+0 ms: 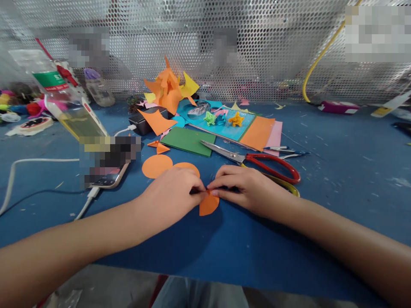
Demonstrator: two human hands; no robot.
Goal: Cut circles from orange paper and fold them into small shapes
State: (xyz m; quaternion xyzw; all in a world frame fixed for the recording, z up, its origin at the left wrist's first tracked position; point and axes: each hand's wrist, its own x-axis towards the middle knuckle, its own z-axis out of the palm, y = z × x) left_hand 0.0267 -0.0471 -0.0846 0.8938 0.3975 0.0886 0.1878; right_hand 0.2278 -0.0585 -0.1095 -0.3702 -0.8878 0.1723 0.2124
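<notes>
Both hands meet over a small folded piece of orange paper point(208, 204) on the blue table point(337, 179). My left hand point(175, 192) pinches its top corner from the left with closed fingers. From the right, the fingertips of my right hand point(244, 186) press on the same corner. Just behind my left hand lie two orange paper circles point(156, 166); the right one is half hidden by the knuckles.
Red-handled scissors point(257, 161) lie right behind my right hand. Further back are green, orange and pink paper sheets point(189, 140), folded paper shapes point(168, 90), a phone point(107, 171) on a white cable and a plastic bottle point(61, 98) at left. A perforated metal screen closes the back.
</notes>
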